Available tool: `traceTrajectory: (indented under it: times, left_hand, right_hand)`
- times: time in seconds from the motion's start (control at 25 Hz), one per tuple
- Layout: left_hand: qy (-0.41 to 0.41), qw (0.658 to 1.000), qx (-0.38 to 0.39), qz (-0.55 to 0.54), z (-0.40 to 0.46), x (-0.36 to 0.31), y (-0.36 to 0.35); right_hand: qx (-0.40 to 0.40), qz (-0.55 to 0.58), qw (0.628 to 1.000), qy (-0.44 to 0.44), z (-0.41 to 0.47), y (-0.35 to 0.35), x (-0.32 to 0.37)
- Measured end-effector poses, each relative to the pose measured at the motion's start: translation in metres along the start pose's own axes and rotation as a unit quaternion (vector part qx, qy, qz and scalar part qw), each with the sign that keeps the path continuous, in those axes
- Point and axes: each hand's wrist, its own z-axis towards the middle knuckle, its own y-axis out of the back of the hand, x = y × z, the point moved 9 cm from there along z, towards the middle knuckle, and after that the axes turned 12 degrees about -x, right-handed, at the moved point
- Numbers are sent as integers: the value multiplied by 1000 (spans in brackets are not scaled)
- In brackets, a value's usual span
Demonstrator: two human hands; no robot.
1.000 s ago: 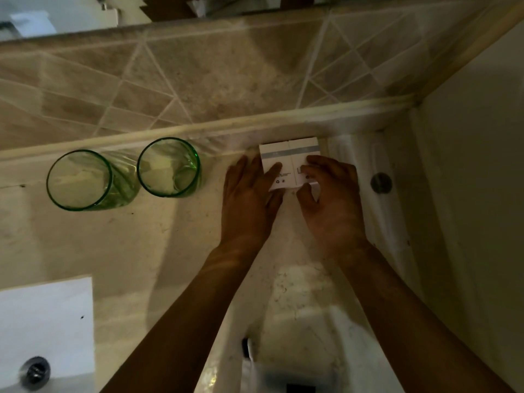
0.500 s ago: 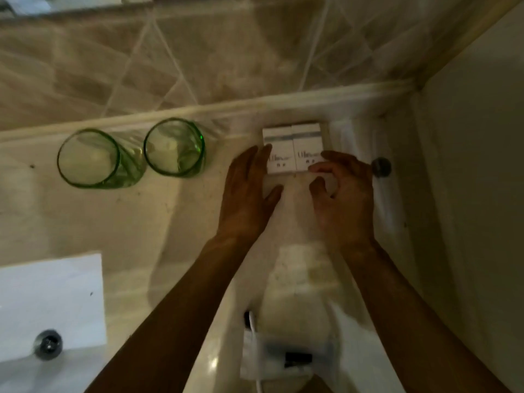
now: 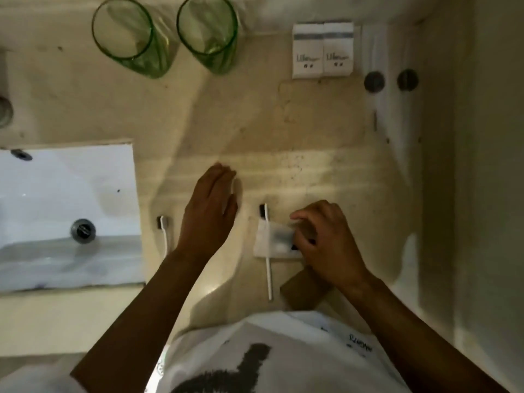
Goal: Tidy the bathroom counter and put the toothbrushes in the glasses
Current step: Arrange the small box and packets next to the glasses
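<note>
Right hand [image 3: 326, 239] pinches a small white packet [image 3: 273, 241] lying over one toothbrush [image 3: 268, 251], probably to clear it off the brush. Left hand [image 3: 209, 211] is flat, fingers straight, holding nothing, over the counter [image 3: 312, 131] between the two brushes. Other toothbrush [image 3: 164, 234] lies by the sink [image 3: 65, 194]. Both glasses [image 3: 164, 32] stand at the back, no brushes in them; two boxes [image 3: 323, 51] are squared up beside them. A brown box [image 3: 303, 290] lies under the right wrist.

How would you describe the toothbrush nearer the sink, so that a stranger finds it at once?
Start at the white sink on the left. Just beyond its right edge, a white toothbrush with a dark head lies bare on the counter, beside the left hand. The other toothbrush lies under a clear packet.
</note>
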Motion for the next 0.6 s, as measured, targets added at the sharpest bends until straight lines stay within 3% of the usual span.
traceTrajectory:
  times: [0.16, 0.32, 0.44, 0.52, 0.6]
  left_hand:
    - [-75, 995, 18, 58, -19, -6, -11]
    - [-71, 992, 28, 102, -21, -6, -17]
    - [-62, 993, 30, 93, -20, -3, -17]
    - [-59, 994, 36, 89, -20, -5, -17]
    - [-61, 994, 38, 88, -20, -6, -16]
  right_hand:
    - [-43, -7, 999, 16, -43, 5, 2]
    - [26, -72, 997, 28, -84, -1, -26]
    - [102, -145, 979, 98, -111, -15, -31]
    - [101, -200, 965, 139, -122, -19, -32]
    - [72, -220, 965, 122, -125, -17, -35]
